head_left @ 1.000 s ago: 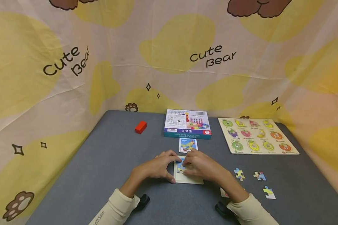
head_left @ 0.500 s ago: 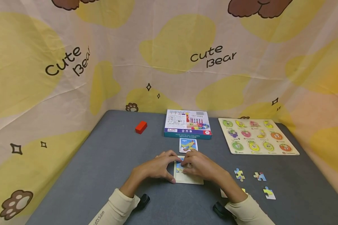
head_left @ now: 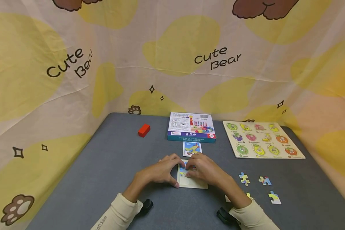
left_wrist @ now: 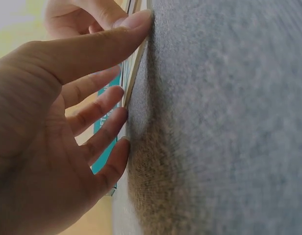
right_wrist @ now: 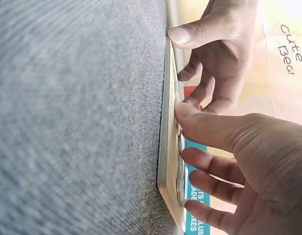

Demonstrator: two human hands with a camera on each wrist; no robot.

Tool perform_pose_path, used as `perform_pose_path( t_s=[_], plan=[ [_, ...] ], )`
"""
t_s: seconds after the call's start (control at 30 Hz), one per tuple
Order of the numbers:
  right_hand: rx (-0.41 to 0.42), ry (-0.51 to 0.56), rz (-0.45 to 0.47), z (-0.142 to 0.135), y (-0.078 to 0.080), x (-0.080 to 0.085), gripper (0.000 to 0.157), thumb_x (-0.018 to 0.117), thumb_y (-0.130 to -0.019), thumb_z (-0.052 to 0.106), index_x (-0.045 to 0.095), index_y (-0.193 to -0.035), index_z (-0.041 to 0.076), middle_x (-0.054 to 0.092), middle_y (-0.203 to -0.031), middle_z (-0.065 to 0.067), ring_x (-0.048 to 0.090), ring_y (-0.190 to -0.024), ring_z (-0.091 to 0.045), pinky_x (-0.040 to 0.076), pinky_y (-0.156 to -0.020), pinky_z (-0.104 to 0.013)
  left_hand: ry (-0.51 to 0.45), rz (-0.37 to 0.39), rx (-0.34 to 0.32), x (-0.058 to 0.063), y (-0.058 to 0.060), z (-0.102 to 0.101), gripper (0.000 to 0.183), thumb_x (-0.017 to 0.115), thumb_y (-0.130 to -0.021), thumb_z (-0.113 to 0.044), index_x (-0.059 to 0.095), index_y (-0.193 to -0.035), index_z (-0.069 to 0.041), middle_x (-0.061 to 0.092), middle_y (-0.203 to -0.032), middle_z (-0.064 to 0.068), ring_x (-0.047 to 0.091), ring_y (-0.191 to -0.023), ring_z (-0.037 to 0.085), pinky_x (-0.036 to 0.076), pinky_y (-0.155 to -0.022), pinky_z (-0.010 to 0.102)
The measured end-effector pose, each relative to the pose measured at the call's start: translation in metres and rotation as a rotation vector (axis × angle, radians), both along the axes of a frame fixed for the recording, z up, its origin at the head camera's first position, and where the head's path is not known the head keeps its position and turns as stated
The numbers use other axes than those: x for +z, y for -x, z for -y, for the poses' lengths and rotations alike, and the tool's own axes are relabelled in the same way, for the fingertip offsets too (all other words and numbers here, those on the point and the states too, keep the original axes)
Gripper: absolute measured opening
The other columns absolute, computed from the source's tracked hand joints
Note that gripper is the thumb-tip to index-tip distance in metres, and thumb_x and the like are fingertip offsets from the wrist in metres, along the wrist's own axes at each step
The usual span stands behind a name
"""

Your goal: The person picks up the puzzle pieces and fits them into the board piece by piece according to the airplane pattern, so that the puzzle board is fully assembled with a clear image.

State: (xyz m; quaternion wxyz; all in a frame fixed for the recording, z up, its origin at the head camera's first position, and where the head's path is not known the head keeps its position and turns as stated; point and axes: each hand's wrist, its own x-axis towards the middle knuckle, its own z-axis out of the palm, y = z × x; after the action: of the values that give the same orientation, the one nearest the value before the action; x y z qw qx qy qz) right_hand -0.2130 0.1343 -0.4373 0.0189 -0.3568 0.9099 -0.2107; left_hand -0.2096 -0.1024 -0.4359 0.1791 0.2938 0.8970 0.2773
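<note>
A pale wooden puzzle board (head_left: 192, 184) lies flat on the table, with joined jigsaw pieces (head_left: 182, 172) showing on its left part. My left hand (head_left: 160, 170) holds the board's left side, thumb at the near corner and fingers farther back. Over the board, my right hand (head_left: 206, 170) has thumb and index finger together on a jigsaw piece, which they mostly hide. The right wrist view shows its other fingers along the pieces on the board (right_wrist: 166, 161). Just behind the board lies a picture card (head_left: 192, 148) with a yellow airplane.
Loose jigsaw pieces (head_left: 244, 179) lie to the right, some partly hidden by the right forearm. A bead-set box (head_left: 191, 126) stands at the back, a red block (head_left: 144, 130) to its left. A fruit puzzle board (head_left: 264, 140) lies at the back right.
My right hand and forearm have shifted slightly left, baring more of a loose piece beside the forearm. The left hand keeps its place on the board.
</note>
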Motion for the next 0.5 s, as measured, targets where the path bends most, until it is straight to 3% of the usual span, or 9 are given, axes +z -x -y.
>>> perform_pose_path(
  t_s=[0.2, 0.5],
  plan=[
    [-0.048, 0.013, 0.029, 0.0012, 0.0002, 0.0005, 0.016, 0.087, -0.089, 0.026, 0.082, -0.1, 0.016, 0.071, -0.097, 0.004, 0.061, -0.097, -0.017, 0.052, -0.088, -0.042, -0.019, 0.013, -0.019, 0.0047, -0.0034, -0.0023, 0.047, 0.093, -0.083, -0.025, 0.072, -0.125, -0.021, 0.052, -0.135, -0.003, 0.046, -0.126, 0.022, 0.038, -0.11, 0.051],
    [-0.054, 0.015, 0.036, -0.0001, -0.0002, 0.0007, 0.018, 0.087, -0.089, 0.028, 0.082, -0.102, 0.016, 0.071, -0.098, 0.003, 0.06, -0.099, -0.018, 0.05, -0.088, -0.042, 0.002, -0.002, -0.036, 0.0073, -0.005, -0.004, 0.051, 0.093, -0.082, -0.024, 0.075, -0.129, -0.021, 0.062, -0.126, -0.004, 0.046, -0.111, 0.016, 0.039, -0.1, 0.041]
  ],
)
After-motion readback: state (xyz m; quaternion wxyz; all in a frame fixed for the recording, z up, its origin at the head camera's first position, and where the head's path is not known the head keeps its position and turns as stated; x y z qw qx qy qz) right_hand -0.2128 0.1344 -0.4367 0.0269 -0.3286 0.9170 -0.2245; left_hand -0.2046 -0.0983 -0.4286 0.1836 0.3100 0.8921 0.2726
